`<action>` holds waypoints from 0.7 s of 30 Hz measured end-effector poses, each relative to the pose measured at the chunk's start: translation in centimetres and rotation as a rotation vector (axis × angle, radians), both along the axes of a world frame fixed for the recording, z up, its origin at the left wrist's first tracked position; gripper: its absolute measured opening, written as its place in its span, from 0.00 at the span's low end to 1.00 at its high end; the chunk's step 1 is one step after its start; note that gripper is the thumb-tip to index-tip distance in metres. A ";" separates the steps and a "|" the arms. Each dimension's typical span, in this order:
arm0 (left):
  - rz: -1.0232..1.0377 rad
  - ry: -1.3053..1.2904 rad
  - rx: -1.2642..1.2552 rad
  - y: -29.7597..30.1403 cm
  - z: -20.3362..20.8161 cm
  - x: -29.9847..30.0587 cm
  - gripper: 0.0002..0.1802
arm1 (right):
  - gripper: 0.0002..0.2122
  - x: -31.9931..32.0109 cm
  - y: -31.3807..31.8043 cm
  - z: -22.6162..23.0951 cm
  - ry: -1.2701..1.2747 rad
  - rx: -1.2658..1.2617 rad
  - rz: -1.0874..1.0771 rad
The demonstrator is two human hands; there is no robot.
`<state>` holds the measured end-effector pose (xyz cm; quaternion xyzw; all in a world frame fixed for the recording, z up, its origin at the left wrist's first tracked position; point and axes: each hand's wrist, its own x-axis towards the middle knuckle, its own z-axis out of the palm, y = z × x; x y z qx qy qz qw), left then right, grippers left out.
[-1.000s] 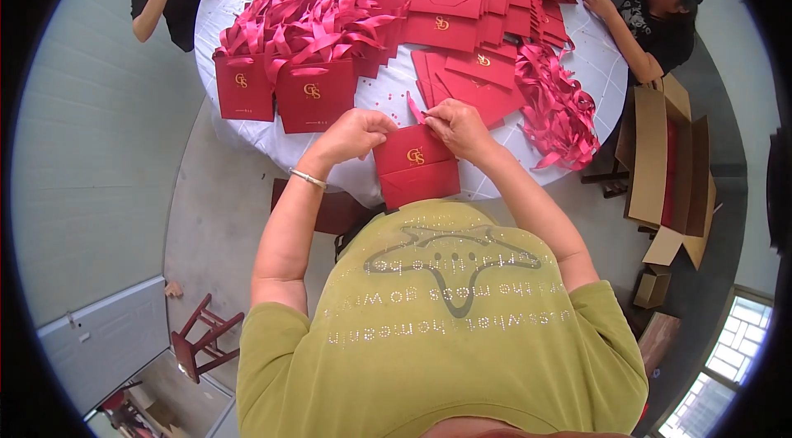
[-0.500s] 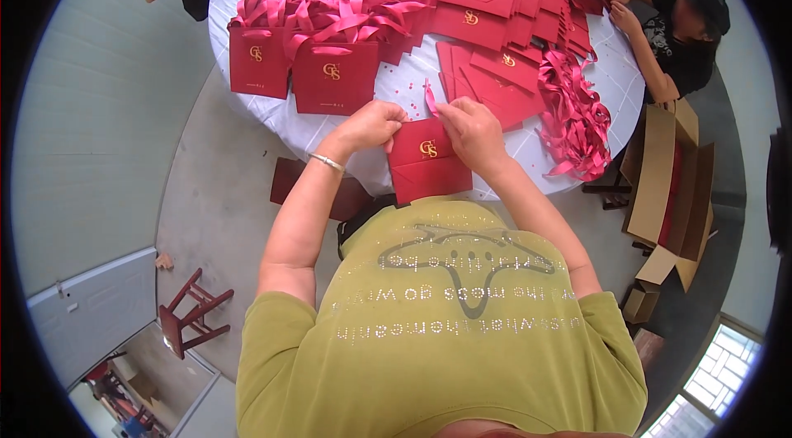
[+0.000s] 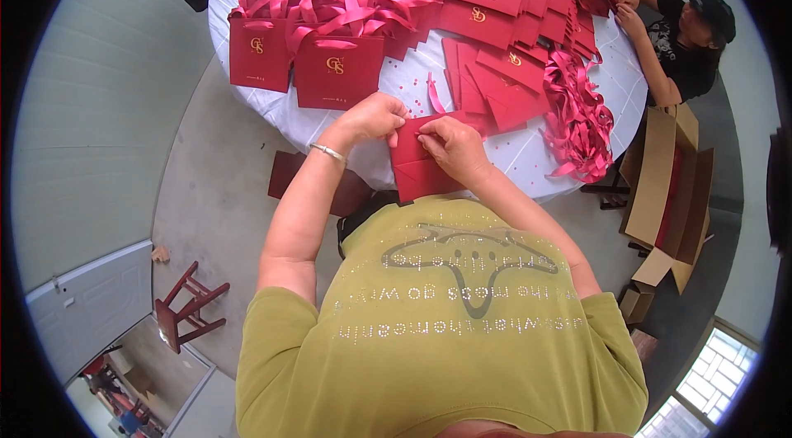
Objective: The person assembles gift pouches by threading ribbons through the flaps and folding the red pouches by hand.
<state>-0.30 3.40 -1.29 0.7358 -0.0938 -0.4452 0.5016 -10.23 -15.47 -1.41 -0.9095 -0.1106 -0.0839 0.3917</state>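
A red paper gift bag [image 3: 421, 177] with a gold emblem on its front lies folded flat at the table's near edge, in front of my body. My left hand [image 3: 375, 120] is closed on its upper left corner, thumb and fingers pinched together. Over the bag's upper front, my right hand [image 3: 456, 149] has its fingertips pinched; whatever is between them is too small to make out, and the hand covers the emblem. A pink ribbon [image 3: 433, 93] sticks up past the bag's top edge, lying against the white tablecloth.
Finished-looking red bags with ribbon handles [image 3: 338, 67] pile up at left. Flat red bags [image 3: 495, 91] are stacked beyond my right hand, beside a heap of loose pink ribbons [image 3: 577, 120]. A co-worker [image 3: 685, 42] sits at right near an open carton [image 3: 668, 190]; another person's arm shows top left.
My right hand has moved from the ribbon at the bag's top edge down onto the bag's front, covering the emblem. My left hand keeps its hold on the corner.
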 end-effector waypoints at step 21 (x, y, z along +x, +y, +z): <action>0.039 -0.039 0.063 -0.6 0.9 -0.6 0.08 | 0.04 1.7 2.0 0.0 0.062 -0.313 0.005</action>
